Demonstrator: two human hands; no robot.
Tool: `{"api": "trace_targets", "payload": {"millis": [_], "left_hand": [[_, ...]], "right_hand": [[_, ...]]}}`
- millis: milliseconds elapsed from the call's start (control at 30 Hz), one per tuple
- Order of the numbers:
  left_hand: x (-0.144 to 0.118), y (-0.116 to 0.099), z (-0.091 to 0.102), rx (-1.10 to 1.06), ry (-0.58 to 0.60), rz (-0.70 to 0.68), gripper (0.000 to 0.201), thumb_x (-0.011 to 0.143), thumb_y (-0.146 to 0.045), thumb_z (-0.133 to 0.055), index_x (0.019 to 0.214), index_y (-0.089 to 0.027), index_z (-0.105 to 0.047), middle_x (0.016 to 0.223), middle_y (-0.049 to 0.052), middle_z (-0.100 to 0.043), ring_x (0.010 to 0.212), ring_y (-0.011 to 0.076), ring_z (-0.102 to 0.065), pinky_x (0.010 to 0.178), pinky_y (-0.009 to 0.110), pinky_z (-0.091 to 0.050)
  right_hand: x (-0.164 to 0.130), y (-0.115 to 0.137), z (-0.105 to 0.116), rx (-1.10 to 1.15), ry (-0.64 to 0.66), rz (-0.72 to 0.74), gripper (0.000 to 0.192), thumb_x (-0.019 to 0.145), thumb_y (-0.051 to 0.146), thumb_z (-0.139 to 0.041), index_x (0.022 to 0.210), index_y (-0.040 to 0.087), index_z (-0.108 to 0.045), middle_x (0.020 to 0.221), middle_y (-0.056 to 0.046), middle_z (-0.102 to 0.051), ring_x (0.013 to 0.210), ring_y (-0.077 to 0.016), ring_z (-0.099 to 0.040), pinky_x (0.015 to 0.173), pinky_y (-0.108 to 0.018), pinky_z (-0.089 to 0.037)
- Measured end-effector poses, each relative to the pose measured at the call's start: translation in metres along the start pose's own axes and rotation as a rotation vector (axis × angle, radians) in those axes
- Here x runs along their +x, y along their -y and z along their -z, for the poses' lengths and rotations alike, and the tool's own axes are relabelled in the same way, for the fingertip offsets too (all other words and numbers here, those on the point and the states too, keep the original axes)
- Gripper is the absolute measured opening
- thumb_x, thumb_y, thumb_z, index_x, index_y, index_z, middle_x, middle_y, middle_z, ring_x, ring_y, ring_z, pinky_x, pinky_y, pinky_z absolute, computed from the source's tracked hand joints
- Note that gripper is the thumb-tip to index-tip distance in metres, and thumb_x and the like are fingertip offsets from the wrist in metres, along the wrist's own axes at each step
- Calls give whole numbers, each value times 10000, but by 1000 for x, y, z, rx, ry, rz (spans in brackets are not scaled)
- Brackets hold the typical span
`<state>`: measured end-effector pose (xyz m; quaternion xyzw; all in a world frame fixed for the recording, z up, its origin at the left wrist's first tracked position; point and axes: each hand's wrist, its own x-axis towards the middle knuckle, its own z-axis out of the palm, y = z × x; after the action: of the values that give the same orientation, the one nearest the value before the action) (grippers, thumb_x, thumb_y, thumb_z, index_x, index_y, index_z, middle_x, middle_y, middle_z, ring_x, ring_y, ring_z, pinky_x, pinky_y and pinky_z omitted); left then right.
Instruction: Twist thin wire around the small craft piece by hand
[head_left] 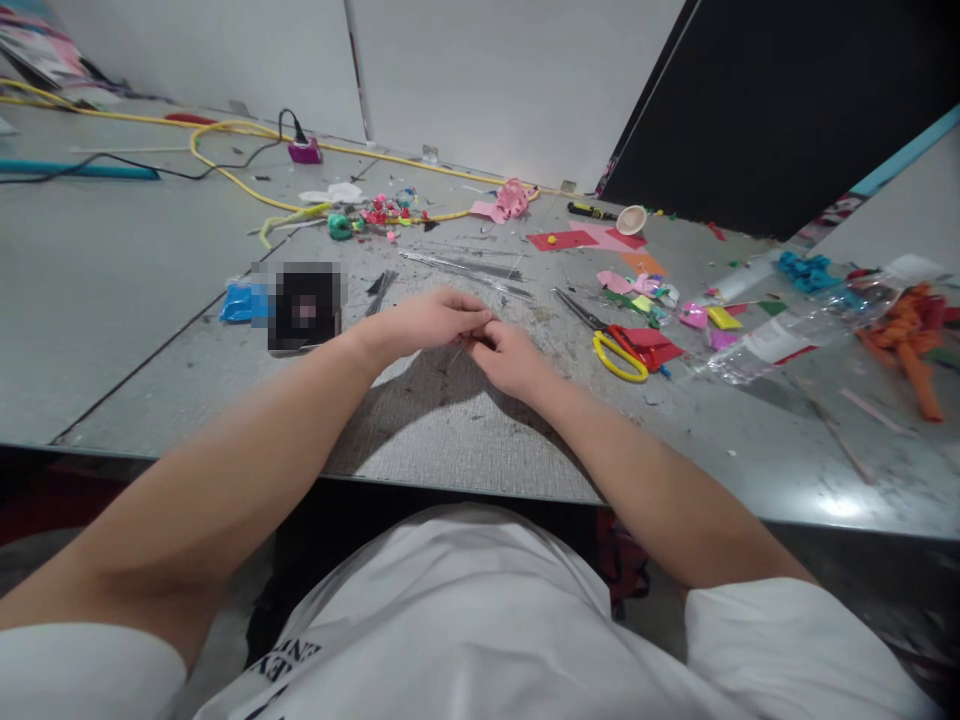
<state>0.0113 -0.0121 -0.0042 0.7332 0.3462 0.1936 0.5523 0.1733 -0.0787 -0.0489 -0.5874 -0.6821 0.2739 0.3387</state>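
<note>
My left hand point(442, 318) and my right hand point(514, 360) meet fingertip to fingertip just above the table's middle. Both are closed in a pinch. What lies between the fingers is too small and too hidden to name; a faint thin strand seems to show below them. Beyond the hands lies a bundle of thin wires point(469, 270), and a shorter dark bundle point(381, 290) rests beside my left hand. Scissors point(619, 352) with yellow and red handles lie to the right of my right hand, blades pointing away.
A blurred-out dark device point(306, 308) and a blue packet point(241, 303) lie left. On the right are a clear plastic bottle point(780, 340), orange crepe paper point(911, 345) and paper scraps point(566, 240). A yellow cable point(247, 178) runs along the back near a purple plug adapter point(305, 151).
</note>
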Motion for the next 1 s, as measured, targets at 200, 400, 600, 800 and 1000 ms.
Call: {"api": "trace_targets", "payload": {"millis": [200, 400, 600, 800, 1000], "left_hand": [[1, 0, 0, -13, 6, 10, 212, 925, -386, -737, 800, -235, -817, 839, 69, -759, 736, 182, -633, 680, 314, -473], [0, 1, 0, 77, -10, 5, 248, 948, -409, -706, 799, -230, -793, 792, 60, -704, 698, 181, -597, 678, 336, -434], [-2, -1, 1, 226, -53, 4, 239, 926, -441, -724, 833, -234, -797, 751, 43, -679, 695, 197, -591, 674, 343, -405], [1, 3, 2, 288, -33, -27, 299, 957, -481, -672, 861, -219, -779, 779, 45, -690, 716, 195, -597, 680, 337, -398], [0, 0, 4, 469, -7, -31, 421, 1018, -546, -528, 897, -204, -742, 842, 55, -717, 765, 210, -606, 711, 349, -425]], "right_hand": [[1, -1, 0, -11, 13, -7, 220, 975, 345, -602, 849, 186, -688, 861, -52, -709, 804, -196, -595, 776, -355, -448], [2, -1, 0, -37, 5, -15, 217, 959, 354, -602, 808, 203, -641, 811, -37, -660, 778, -197, -572, 752, -357, -424], [3, -1, 0, -31, 30, -20, 192, 943, 344, -590, 821, 208, -651, 807, -41, -652, 779, -204, -564, 757, -363, -428], [1, 4, 2, -32, 26, -40, 211, 940, 359, -599, 791, 211, -605, 776, -27, -617, 760, -193, -537, 740, -356, -401], [1, 5, 3, -44, 21, -23, 226, 950, 340, -599, 763, 212, -595, 754, -22, -616, 749, -188, -535, 729, -353, -385]]}}
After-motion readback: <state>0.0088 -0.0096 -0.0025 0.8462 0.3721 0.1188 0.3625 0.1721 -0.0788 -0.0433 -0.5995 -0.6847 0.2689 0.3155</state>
